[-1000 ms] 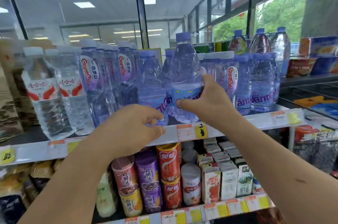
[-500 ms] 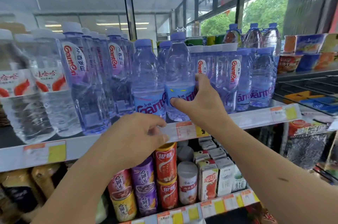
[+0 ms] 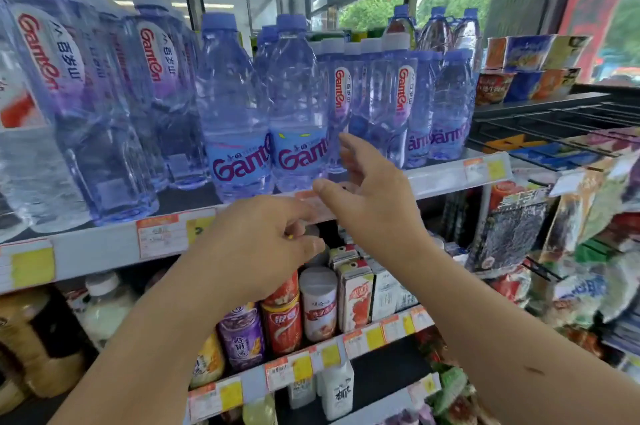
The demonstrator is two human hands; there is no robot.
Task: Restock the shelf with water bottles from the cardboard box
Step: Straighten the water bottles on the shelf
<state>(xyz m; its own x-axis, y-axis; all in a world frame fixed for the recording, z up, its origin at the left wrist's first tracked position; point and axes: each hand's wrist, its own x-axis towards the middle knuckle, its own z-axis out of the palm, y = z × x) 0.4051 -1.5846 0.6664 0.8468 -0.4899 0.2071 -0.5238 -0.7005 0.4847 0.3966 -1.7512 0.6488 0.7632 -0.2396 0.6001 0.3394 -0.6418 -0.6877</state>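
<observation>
Bottle stands at the shelf front, looks placed. Right hand is beside it, fingers apart; left hand is loosely curled and looks empty. Next up I'd guess: another from the box, which is out of view.

The front water bottle is tinted pale blue, capped in blue, and banded by a light-blue label lettered in magenta. Orange-and-yellow price tags are seen; a can below appears red.

Water bottles stand in rows on the upper shelf across mid-frame; cans and cartons sit below centre.
</observation>
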